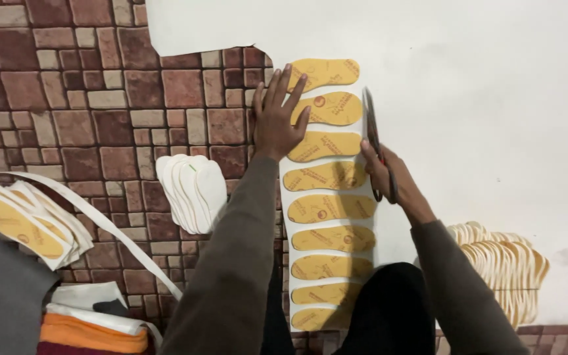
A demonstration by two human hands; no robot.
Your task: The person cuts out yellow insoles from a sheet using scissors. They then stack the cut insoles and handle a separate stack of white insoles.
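Five left fingers (283,85) lie spread flat on the insole strip (327,197). Right fingers (371,158) clench scissors (375,141) at its edge. White insoles (192,190) lie left.

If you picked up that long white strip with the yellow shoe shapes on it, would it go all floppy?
Probably floppy: the strip is long and thin, lies flat, and the left hand presses it down. It likely feels light, since scissors cut the same sheet.

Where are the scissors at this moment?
The scissors are in the right hand, right of centre in the head view, blades along the right edge of the strip of yellow insoles.
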